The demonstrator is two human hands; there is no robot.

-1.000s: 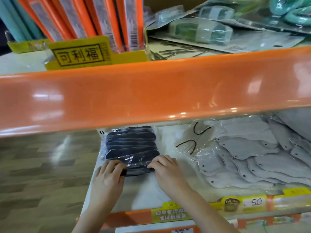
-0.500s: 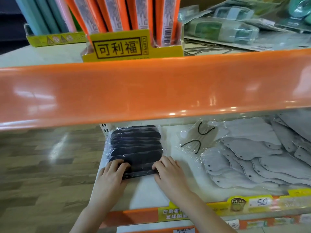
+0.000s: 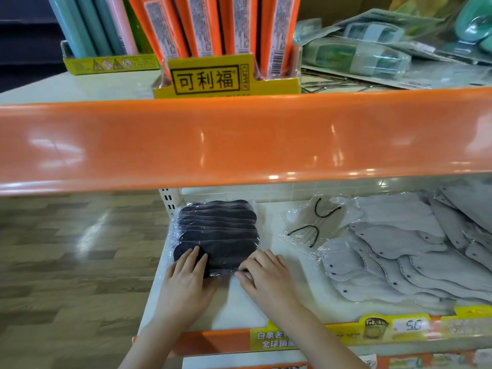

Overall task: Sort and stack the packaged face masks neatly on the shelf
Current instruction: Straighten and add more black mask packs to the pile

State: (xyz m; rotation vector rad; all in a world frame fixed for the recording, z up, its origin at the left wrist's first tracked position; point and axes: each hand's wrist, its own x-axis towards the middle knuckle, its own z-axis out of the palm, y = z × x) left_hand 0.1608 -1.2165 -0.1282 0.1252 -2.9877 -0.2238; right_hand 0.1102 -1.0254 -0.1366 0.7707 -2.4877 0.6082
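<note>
- Since the earlier frames both hands sit a little further up the black masks (image 3: 217,233), the left hand (image 3: 186,283) now lying flat over the near left corner of the pack.
- Left fingers (image 3: 195,258) are straight and pressing down; the right hand (image 3: 266,278) pinches the pack's near right edge with curled fingers.
- Black masks lie in a neat overlapped stack at the left end of the shelf (image 3: 266,307), just beside the upright.
- One clear pack with black ear loops (image 3: 311,225) lies loose and apart, between the black stack and the grey masks (image 3: 410,251).
- Grey masks fan out unevenly to the right, so most sorting seems left to do.
</note>
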